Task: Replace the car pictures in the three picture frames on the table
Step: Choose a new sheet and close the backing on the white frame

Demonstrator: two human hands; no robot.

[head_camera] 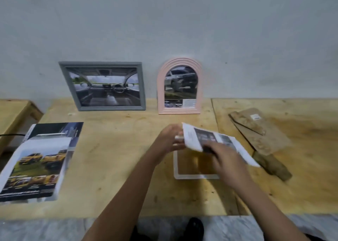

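Observation:
A grey rectangular frame [80, 88] with a car-interior picture and a pink arched frame [180, 87] with an SUV picture lean against the wall. A white frame [176, 169] lies flat on the table with bare wood showing through its opening. Above it both hands hold a blurred car picture [215, 140]. My left hand [169, 140] grips the paper's left edge. My right hand [225, 159] pinches it from the front. A stack of car pictures [36, 162] lies at the left.
A wooden frame backing with a stand [261, 136] lies flat to the right of the white frame. The wooden table [118, 158] ends at a front edge close to me. A second table [12, 112] stands at far left.

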